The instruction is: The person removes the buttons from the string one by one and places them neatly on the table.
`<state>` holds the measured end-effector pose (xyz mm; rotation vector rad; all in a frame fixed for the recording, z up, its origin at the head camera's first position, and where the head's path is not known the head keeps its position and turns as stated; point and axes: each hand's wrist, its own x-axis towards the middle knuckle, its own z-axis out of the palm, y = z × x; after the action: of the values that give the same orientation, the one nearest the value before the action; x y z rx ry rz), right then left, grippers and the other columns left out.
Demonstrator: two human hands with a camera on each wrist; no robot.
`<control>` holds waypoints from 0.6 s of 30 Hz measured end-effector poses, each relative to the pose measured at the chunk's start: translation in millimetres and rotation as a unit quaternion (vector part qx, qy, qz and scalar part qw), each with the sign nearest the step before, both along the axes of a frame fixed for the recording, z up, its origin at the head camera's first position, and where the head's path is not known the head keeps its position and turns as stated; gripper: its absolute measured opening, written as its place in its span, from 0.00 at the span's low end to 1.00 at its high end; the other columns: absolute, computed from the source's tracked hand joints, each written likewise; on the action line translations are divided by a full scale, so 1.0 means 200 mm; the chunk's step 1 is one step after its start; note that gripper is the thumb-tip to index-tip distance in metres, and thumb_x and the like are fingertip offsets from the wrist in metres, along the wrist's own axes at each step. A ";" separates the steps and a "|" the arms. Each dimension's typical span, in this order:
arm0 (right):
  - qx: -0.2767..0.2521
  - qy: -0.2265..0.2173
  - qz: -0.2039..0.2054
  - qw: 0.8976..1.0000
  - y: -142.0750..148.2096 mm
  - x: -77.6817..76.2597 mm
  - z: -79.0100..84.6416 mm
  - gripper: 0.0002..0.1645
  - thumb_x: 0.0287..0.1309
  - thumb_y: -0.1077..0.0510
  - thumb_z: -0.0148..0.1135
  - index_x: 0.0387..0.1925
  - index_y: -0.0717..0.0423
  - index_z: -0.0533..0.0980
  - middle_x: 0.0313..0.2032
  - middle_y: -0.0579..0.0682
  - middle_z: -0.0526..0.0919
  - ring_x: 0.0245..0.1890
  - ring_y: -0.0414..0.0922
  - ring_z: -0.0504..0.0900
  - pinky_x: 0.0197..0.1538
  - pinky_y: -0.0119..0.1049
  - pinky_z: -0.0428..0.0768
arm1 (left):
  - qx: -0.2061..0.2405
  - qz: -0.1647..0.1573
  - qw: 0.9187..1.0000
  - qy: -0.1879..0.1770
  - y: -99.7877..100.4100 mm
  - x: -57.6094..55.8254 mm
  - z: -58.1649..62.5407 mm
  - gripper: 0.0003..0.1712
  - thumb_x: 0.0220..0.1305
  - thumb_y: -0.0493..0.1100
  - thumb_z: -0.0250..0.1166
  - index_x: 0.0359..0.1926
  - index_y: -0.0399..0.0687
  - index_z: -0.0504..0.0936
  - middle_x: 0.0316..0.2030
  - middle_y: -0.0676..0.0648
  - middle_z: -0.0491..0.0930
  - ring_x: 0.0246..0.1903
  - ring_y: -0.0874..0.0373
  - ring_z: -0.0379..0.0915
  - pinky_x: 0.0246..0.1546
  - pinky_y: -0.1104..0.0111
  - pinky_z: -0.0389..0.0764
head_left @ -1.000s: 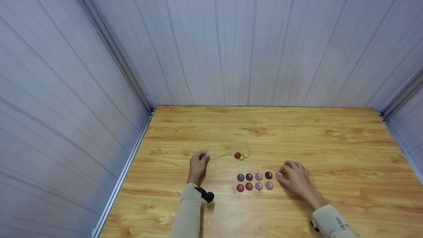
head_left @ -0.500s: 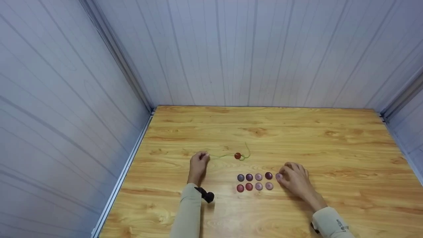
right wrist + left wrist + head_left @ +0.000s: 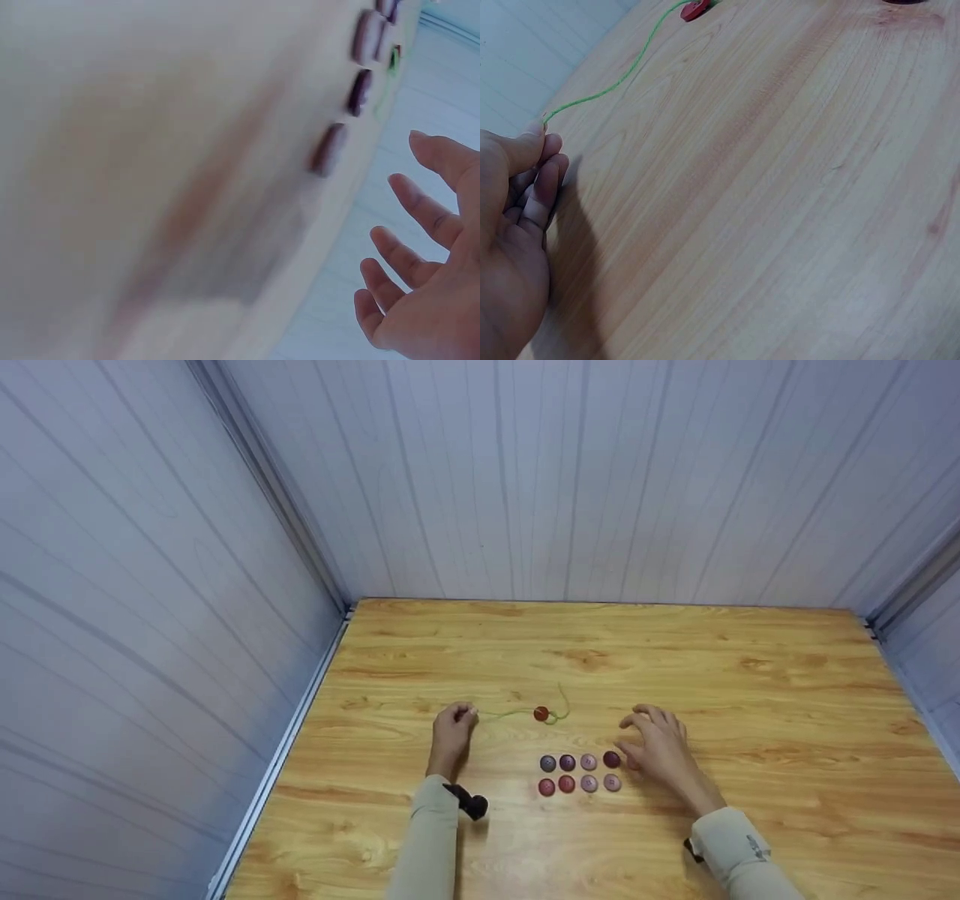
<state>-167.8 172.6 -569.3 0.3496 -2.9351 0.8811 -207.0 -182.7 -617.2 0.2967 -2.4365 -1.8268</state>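
My left hand (image 3: 451, 735) pinches one end of a thin green string (image 3: 615, 86) between thumb and index finger. A red button (image 3: 541, 713) is threaded on that string, lying on the table to the right of the hand. My right hand (image 3: 660, 750) hovers right of two rows of buttons, fingers spread and bent, with nothing between them. A dark maroon button (image 3: 611, 759) ends the visible back row near its thumb. In the right wrist view a purplish button (image 3: 328, 150) lies nearest this hand; in the head view the hand seems to cover it.
Other buttons stand in rows: grey (image 3: 548, 763), dark purple (image 3: 568, 763), pinkish (image 3: 589, 762) and red (image 3: 546, 787) among them. The wooden table (image 3: 600, 660) meets pale panelled walls at its back and sides.
My right hand has released the pinkish button at the row's right end, spread its fingers and moved slightly up and left. My left hand keeps its pinch on the string.
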 end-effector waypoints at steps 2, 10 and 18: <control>-0.005 0.004 0.005 1.000 -0.03 -0.03 0.02 0.17 0.55 0.52 0.68 0.43 0.55 0.78 0.59 0.62 0.70 0.61 0.62 0.61 0.60 0.62 0.53 | -0.001 -0.004 1.000 -0.003 0.00 0.00 0.00 0.08 0.68 0.39 0.59 0.39 0.38 0.81 0.33 0.44 0.79 0.34 0.57 0.73 0.37 0.68 0.74; -0.010 0.003 0.013 1.000 -0.15 -0.12 0.05 0.17 0.55 0.52 0.68 0.44 0.56 0.78 0.60 0.62 0.70 0.62 0.62 0.61 0.61 0.61 0.54 | 0.010 -0.006 1.000 -0.010 0.00 -0.01 -0.01 0.08 0.68 0.40 0.59 0.40 0.39 0.81 0.33 0.45 0.79 0.33 0.58 0.73 0.37 0.68 0.74; -0.022 -0.013 0.020 0.999 -0.27 -0.18 0.02 0.17 0.56 0.52 0.67 0.44 0.55 0.78 0.58 0.61 0.71 0.61 0.61 0.62 0.61 0.62 0.54 | -0.004 -0.005 1.000 0.003 0.00 0.00 -0.01 0.08 0.67 0.39 0.60 0.39 0.37 0.81 0.31 0.45 0.79 0.32 0.59 0.72 0.36 0.69 0.74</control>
<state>-202.9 119.3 -565.2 0.3975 -2.9380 0.9603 -208.0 -183.0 -618.6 0.2773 -2.4456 -1.8184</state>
